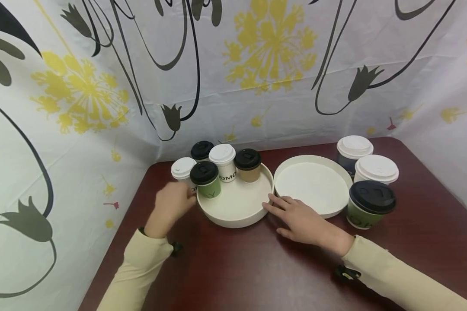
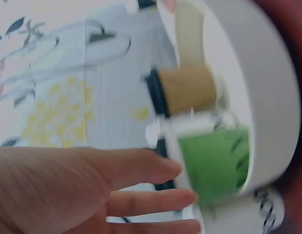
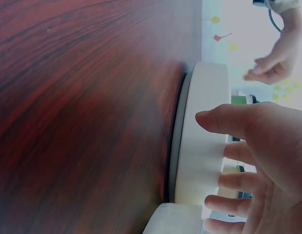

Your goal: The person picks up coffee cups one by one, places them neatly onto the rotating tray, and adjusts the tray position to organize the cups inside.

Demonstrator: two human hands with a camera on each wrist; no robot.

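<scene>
Leftmost, the left hand (image 1: 170, 206) was found beside the near-left rim of the left tray (image 1: 236, 211), with its thumb and fingers extended in the left wrist view and no grip evident; contact with any cup could not be confirmed. Just beyond it, the far-left white-lidded cup (image 1: 183, 168) stood outside the tray. Next, inside the tray and close to that rim, the small green cup (image 1: 209, 189) stood upright under a black lid. Behind, a rear black-lidded cup (image 1: 202, 150) was largely hidden, and its footing could not be determined. The lettered white cup (image 1: 227, 171) and the brown cup (image 1: 250, 174) stood upright in the tray. Assessed risk: the cups stood crowded, so a thumb catching one lid could tip that cup into its neighbours.

At the tray's right side, the right hand (image 1: 301, 220) lay with fingers spread at the rim, grasping nothing. An uneven push there could, in this judgement, slide the tray and topple its cups. Further right, the right tray (image 1: 313, 185) sat alongside the first. Beyond it stood two white-lidded cups (image 1: 375, 169) and the large green cup (image 1: 361, 218); a sideways shove through that tray could strike them.
</scene>
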